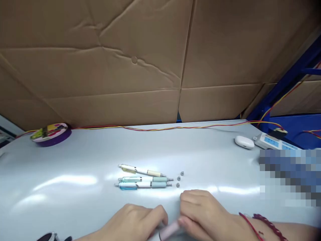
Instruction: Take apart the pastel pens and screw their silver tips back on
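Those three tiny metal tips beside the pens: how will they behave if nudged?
The metal tips look small and rounded, so they would probably roll or skitter on the glossy table. Likely very light, hard to pinch. They lie loose, apart from the pens.

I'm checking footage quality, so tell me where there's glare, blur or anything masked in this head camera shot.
Head view: broad white glare streaks lie across the table, strongest left of the pens; a pixelated block masks the right edge by the power strip; the left hand and right hand, both on a pink piece, look soft at the bottom edge.
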Available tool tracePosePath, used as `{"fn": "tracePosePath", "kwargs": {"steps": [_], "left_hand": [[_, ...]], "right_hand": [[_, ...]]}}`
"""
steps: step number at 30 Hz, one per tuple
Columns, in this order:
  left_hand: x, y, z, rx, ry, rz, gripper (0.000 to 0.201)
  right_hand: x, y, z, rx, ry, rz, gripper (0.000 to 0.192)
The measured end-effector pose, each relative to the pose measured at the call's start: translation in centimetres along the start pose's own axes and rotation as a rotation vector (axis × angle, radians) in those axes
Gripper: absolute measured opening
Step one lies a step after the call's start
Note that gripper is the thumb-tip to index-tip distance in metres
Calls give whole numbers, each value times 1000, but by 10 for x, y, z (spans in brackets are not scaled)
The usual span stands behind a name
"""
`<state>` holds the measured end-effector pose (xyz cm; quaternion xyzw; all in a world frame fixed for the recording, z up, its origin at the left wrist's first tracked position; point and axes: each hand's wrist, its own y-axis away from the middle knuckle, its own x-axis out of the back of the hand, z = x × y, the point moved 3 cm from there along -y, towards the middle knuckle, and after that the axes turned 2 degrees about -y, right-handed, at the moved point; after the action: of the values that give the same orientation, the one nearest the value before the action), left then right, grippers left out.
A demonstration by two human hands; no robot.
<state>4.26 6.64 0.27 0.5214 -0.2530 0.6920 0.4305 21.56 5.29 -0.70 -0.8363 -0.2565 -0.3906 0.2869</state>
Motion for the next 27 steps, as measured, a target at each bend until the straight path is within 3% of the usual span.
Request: {"fn": "tracePosePath", "kwargs": {"steps": [2, 8, 12, 17, 20, 24, 27], "left_hand": [[3, -4, -2, 37, 59, -70, 8], [11, -6, -11, 110, 112, -31, 17], [4, -8, -15, 15, -8, 45, 26], [0, -8, -15, -188, -198, 248, 37], [-2, -8, -16, -192, -206, 239, 35], [-8, -6, -19, -177, -203, 204, 36], [-12, -6, -21, -177, -213, 211, 33]], "right_hand": [[-3, 0, 2, 42, 47, 27, 54], [5, -3, 13, 137, 158, 134, 44], [3, -2, 15, 152, 241, 126, 55], [4, -3, 13, 198, 263, 200, 44], [5, -4, 13, 191, 228, 179, 38], [5, -4, 11, 205, 230, 143, 50], [6, -4, 10, 220, 233, 182, 30]]}}
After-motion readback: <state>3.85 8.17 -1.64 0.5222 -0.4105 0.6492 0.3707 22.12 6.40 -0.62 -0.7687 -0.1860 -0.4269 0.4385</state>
